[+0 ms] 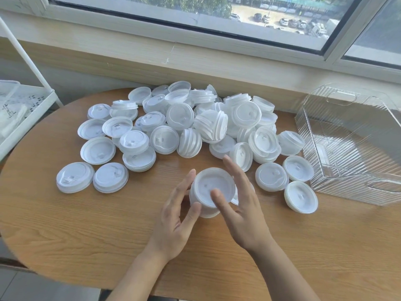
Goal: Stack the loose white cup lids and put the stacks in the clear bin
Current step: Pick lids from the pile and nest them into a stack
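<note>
A short stack of lids (pixel 211 192) sits low on the tabletop (pixel 86 224), cupped between 2 hands — left hand (pixel 176 216) and right hand (pixel 243 205), fingers straight against its sides, neither clenched. The clear bin (pixel 355 192) lies to the right, nearer the right hand. The lids look white, translucent, nested slightly askew.

At the lower centre of the frame a short stack of white lids (pixel 211 191) stands on the wooden table (pixel 86 224), with the left hand (pixel 176 216) touching its left side and the right hand (pixel 243 205) against its right side, fingers of both straight. Above them a pile of loose white cup lids (pixel 195 124) spreads across the middle. At the right edge stands the clear ribbed bin (pixel 355 148). A white rack (pixel 23 111) shows at the left, a window (pixel 238 16) along the top.
</note>
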Available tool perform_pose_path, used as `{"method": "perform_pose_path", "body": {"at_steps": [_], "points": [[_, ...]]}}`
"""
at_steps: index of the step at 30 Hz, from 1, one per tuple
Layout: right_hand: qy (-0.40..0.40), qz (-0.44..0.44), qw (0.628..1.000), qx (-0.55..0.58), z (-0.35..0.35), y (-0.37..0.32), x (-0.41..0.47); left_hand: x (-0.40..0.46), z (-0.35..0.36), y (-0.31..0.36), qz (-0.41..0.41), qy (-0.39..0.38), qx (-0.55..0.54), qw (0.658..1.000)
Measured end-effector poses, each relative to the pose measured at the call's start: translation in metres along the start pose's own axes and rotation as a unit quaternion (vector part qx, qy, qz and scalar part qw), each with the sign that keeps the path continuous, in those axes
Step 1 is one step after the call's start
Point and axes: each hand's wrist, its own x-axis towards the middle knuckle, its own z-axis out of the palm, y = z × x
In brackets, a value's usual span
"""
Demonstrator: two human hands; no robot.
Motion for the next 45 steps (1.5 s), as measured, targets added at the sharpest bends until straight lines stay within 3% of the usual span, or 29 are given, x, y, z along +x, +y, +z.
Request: {"method": "perform_pose_path", "body": {"at_steps": [5, 26, 33, 39, 45], "points": [[-0.014, 0.054, 0.997, 0.048, 0.009, 0.012, -0.010, 0.002, 0.002, 0.004, 0.010, 0.016, -0.008, 1.000], [-0.022, 0.046, 0.998, -0.040, 0.022, 0.029, -0.008, 0.004, 0.002, -0.008, -0.019, -0.013, 0.030, 0.999], [-0.042, 0.056, 0.997, -0.013, 0.013, 0.020, -0.007, 0.004, -0.005, 0.003, -0.036, -0.041, 0.001, 0.998], [-0.069, 0.058, 0.996, -0.003, -0.001, 0.015, -0.016, 0.003, -0.006, 0.006, -0.016, -0.061, 0.115, 0.991], [-0.079, 0.056, 0.995, -0.004, -0.015, 0.023, -0.029, 0.001, 0.001, 0.011, 0.005, -0.071, 0.106, 0.992]]}}
